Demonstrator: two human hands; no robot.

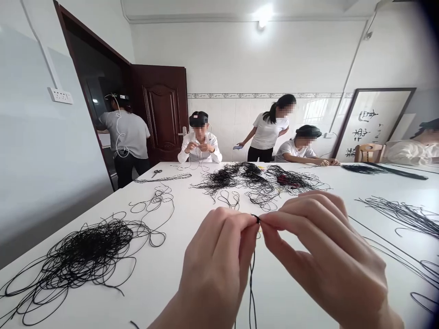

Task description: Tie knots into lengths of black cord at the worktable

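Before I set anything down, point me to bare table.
Bare tabletop lies between the left cord pile and the left hand; another strip separates the far-right bundle from the nearer strands. Crowded: the far middle, under tangled black heaps.

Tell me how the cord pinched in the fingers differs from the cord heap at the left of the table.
The pinched cord shows only a few strands, hanging down; the cord heap is many loops, tangled on the table. The left hand and right hand hold the pinched cord, while no hand touches the cord heap. Both are thin, black cord.
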